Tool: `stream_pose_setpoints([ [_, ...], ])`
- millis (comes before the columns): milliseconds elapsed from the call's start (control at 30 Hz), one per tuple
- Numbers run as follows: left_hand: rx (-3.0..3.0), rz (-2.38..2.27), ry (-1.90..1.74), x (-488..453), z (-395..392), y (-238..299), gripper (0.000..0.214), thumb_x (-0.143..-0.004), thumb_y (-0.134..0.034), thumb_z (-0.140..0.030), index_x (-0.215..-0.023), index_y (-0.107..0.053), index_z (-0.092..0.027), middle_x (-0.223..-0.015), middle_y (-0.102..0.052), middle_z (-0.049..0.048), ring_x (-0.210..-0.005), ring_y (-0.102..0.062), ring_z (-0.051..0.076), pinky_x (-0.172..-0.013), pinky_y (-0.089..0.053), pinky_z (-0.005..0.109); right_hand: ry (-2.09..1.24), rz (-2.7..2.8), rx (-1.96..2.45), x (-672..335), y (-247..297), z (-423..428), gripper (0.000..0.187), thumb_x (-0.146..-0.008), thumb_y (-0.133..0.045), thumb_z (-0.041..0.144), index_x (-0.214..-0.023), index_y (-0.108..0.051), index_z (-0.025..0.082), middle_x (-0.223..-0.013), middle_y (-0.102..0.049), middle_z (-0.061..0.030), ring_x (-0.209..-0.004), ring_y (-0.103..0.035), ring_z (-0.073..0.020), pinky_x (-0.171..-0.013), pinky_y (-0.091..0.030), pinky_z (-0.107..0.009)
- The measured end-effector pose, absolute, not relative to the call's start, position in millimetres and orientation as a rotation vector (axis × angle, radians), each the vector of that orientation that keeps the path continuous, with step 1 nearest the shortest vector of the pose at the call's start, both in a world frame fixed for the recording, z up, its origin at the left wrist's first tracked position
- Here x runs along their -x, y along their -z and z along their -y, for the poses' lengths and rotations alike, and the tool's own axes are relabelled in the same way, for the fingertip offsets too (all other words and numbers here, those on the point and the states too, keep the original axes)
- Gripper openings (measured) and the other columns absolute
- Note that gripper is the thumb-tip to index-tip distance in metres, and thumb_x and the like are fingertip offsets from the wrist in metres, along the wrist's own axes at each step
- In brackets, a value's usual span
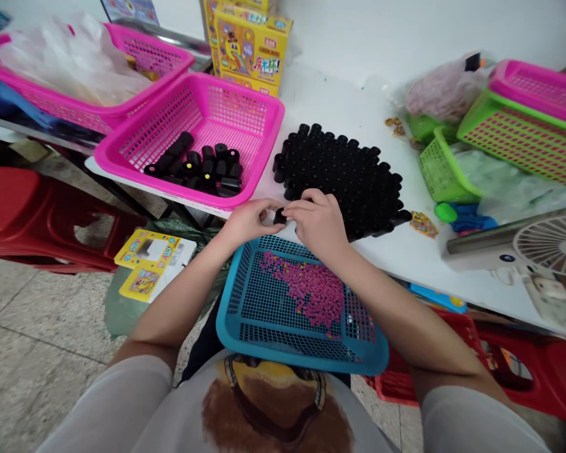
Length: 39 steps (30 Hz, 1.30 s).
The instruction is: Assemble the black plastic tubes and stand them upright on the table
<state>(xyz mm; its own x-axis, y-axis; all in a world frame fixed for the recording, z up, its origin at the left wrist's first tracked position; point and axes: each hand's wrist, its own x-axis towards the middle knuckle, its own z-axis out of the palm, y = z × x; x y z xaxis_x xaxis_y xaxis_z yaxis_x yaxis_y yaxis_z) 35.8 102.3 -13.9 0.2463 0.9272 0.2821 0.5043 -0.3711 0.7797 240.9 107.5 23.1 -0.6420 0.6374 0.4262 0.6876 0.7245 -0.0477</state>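
Between thumb and fingers, my left hand [251, 221] grips a small black plastic cylinder [280, 216] above the table's front edge. My right hand [321, 221] has its fingertips pressed together at the cylinder's right side; whether they pinch a small piece is hidden. Beyond the right hand stands a dense block of upright black cylinders [339, 170]. Below both hands a blue mesh basket [245, 360] rests on my lap, with many small pink pieces [318, 292] and a few yellow ones in it. To the left, a pink basket [264, 126] contains several loose black cylinders [207, 167], some with a yellow dot.
Yellow printed boxes [249, 47] stand at the back. Another pink basket [155, 56] with plastic bags is at far left. On the right are green baskets [446, 167] and a white fan [554, 245]. Red stools [33, 214] flank the table, and a flattened yellow box [153, 264] lies low at left.
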Motion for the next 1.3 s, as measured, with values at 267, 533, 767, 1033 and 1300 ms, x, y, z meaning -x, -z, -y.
stream_pose_setpoints([
  [267,-1.996,-1.289,-1.014,-36,-102,13,0.033,-0.077,-0.085,-0.026,-0.107,-0.078,-0.016,-0.066,-0.058,-0.0062,-0.058,-0.043,0.009,-0.058,-0.035,0.021,0.345,2.434,0.931,-238,-6,-104,0.034,-0.104,-0.052,0.005,-0.102,-0.083,0.020,-0.105,-0.083,-0.0018,-0.119,-0.062,-0.0260,-0.087,-0.039,-0.041],
  [533,-2.034,-1.315,-1.031,-35,-99,17,0.046,-0.078,-0.084,-0.022,-0.122,-0.073,-0.016,-0.079,-0.069,-0.0027,-0.061,-0.052,0.010,-0.062,-0.042,0.021,0.141,2.428,0.971,-244,-26,-90,0.034,-0.105,-0.056,0.007,-0.108,-0.083,0.027,-0.121,-0.080,-0.0030,-0.144,-0.049,-0.0334,-0.107,-0.039,-0.052],
  [767,-2.061,-1.399,-0.957,-39,-91,9,0.038,-0.084,-0.083,-0.020,-0.121,-0.074,-0.019,-0.080,-0.070,-0.0026,-0.061,-0.055,0.011,-0.066,-0.048,0.023,-0.608,3.055,1.017,-242,37,-23,0.034,-0.101,-0.058,0.002,-0.125,-0.077,0.015,-0.124,-0.075,-0.0125,-0.115,-0.068,-0.0234,-0.102,-0.054,-0.038],
  [1033,-2.112,-1.565,-1.162,-45,-83,16,0.065,-0.085,-0.088,-0.022,-0.144,-0.061,-0.020,-0.126,-0.071,0.0123,-0.111,-0.071,0.026,-0.103,-0.058,0.042,-0.659,3.093,1.266,-241,69,-32,0.028,-0.100,-0.053,-0.001,-0.107,-0.079,0.007,-0.118,-0.073,-0.0199,-0.113,-0.071,-0.0266,-0.101,-0.056,-0.035],
  [1300,-2.035,-1.356,-0.972,-89,-69,13,0.059,-0.090,-0.083,-0.024,-0.140,-0.053,-0.019,-0.130,-0.071,0.0129,-0.090,-0.071,0.018,-0.088,-0.059,0.035,-0.767,2.924,1.152,-247,31,-29,0.020,-0.101,-0.062,0.006,-0.100,-0.081,0.015,-0.104,-0.079,-0.0101,-0.103,-0.074,-0.0195,-0.096,-0.058,-0.030],
])
